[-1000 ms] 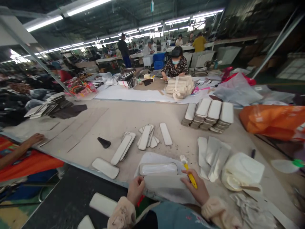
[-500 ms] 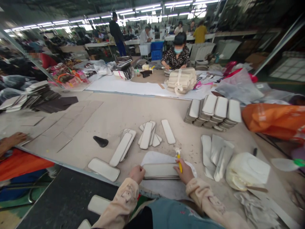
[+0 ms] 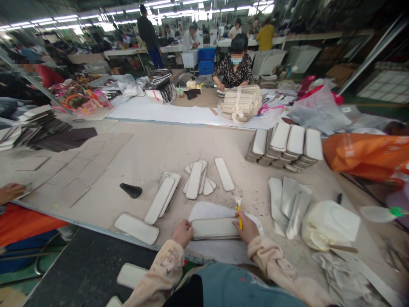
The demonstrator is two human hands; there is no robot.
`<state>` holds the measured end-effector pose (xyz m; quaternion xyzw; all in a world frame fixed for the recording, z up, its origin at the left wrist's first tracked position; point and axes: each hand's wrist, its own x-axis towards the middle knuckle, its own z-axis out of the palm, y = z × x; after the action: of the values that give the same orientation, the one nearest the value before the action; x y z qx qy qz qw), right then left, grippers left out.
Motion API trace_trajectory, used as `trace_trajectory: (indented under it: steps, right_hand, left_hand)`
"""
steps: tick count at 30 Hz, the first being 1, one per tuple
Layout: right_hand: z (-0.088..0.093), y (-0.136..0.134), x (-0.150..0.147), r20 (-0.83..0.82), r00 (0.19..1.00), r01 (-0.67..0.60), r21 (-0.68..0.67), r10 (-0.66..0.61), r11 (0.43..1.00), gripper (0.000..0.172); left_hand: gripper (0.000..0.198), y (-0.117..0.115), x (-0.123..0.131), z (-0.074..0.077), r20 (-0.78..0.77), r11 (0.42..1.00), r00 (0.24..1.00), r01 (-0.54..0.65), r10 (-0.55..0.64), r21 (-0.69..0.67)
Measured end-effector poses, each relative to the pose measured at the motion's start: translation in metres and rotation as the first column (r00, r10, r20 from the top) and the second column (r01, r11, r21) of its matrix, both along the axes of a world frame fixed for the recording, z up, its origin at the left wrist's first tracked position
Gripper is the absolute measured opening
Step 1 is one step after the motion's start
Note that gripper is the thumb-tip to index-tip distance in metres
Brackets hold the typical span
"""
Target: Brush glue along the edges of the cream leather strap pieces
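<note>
A long white rounded panel [image 3: 214, 228] lies flat on a pale backing sheet [image 3: 207, 209] at the near table edge. My left hand [image 3: 182, 232] is closed on the panel's left end. At the panel's right end my right hand [image 3: 246, 227] grips a yellow-handled brush [image 3: 238, 209], its bristles pointing up and away. Both wrists wear pink sleeves.
Loose white panels [image 3: 195, 181] and a black piece [image 3: 131, 190] lie ahead. Stacked panels [image 3: 286, 147] stand at the right, a white container [image 3: 330, 226] near my right hand, an orange bag [image 3: 364, 155] beyond. Another person's hand [image 3: 11, 192] rests at far left. A person [image 3: 235, 68] sits across.
Both hands and the panel moved forward from my lap side onto the backing sheet. The brush tilted upright. The hand at far left slid further left.
</note>
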<state>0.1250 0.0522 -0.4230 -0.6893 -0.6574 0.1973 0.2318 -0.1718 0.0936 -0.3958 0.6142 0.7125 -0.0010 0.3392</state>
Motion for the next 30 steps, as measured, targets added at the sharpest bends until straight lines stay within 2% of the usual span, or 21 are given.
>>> trace_trajectory:
  steps: [3, 6, 13, 25, 30]
  right_hand:
    - [0.001, 0.0, 0.001, 0.008, 1.0, 0.001, -0.027, -0.001, 1.0, 0.015]
    - [0.002, 0.0, 0.001, 0.009, 1.0, 0.009, -0.037, -0.009, 0.999, 0.015]
    - [0.008, 0.001, -0.001, 0.041, 0.999, 0.024, -0.048, -0.022, 0.999, 0.015]
    - [0.01, 0.0, -0.002, 0.078, 0.997, 0.024, -0.015, -0.023, 1.0, 0.016]
    - [0.018, -0.001, 0.001, 0.107, 0.994, -0.033, 0.046, 0.028, 0.998, 0.018]
  left_hand:
    - [0.042, -0.002, -0.005, 0.001, 0.073, 1.0, 0.997, -0.002, 0.0, 0.02]
    - [0.05, -0.004, -0.009, -0.002, 0.173, 0.998, 0.984, 0.022, -0.031, 0.055]
    - [0.049, -0.003, -0.01, -0.013, 0.139, 0.983, 0.978, 0.136, -0.153, 0.122]
    - [0.045, 0.0, -0.006, -0.014, 0.125, 0.989, 0.985, 0.108, -0.121, 0.104]
    - [0.049, -0.001, -0.008, -0.019, 0.125, 0.991, 0.986, 0.1, -0.11, 0.084]
